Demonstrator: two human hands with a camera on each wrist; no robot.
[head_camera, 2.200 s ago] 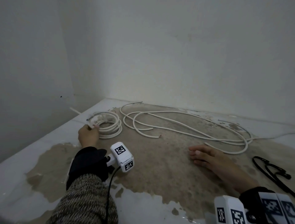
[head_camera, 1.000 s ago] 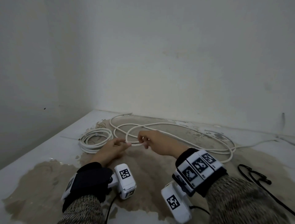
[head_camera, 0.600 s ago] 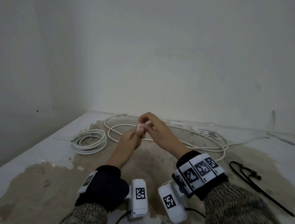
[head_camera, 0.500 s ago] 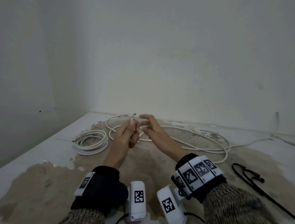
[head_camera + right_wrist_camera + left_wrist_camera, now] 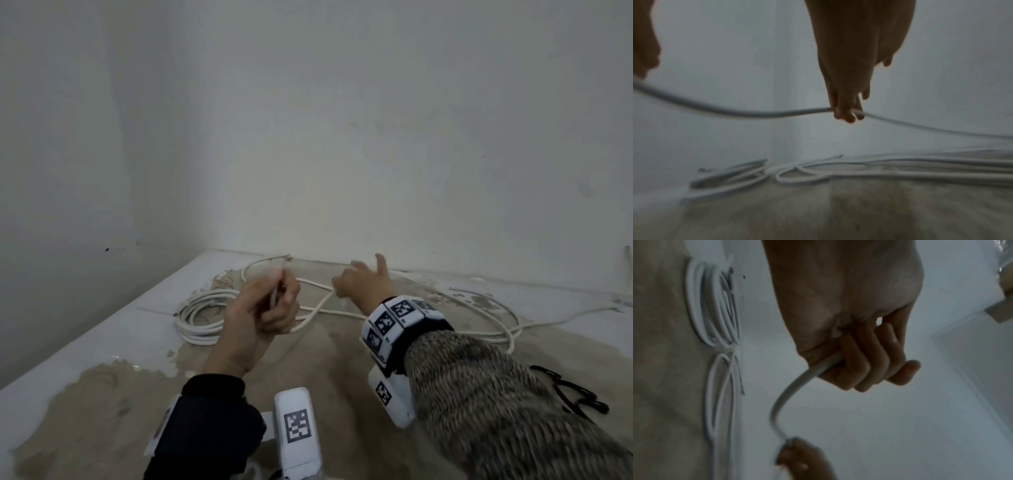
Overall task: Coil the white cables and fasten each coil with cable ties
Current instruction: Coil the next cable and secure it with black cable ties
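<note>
A long white cable [image 5: 472,330] lies in loose loops on the floor by the wall. My left hand [image 5: 270,305] is raised above the floor and grips one end of it in a fist, seen as curled fingers around the cable [image 5: 818,368] in the left wrist view. Further right, my right hand [image 5: 356,281] pinches the same cable [image 5: 777,113] between its fingertips, holding it off the floor. A finished white coil [image 5: 198,318] rests on the floor to the left, also visible as the coil [image 5: 715,308] in the left wrist view.
Black cable ties [image 5: 568,394] lie on the floor at the right. Two walls meet in a corner [image 5: 191,171] behind the cables. The floor [image 5: 325,370] is patchy brown and white. A thin white wire [image 5: 575,313] runs toward the right wall.
My left hand left the finished coil, and both hands lifted the loose cable's end. The right hand has now slid rightward along the cable, away from the left hand.
</note>
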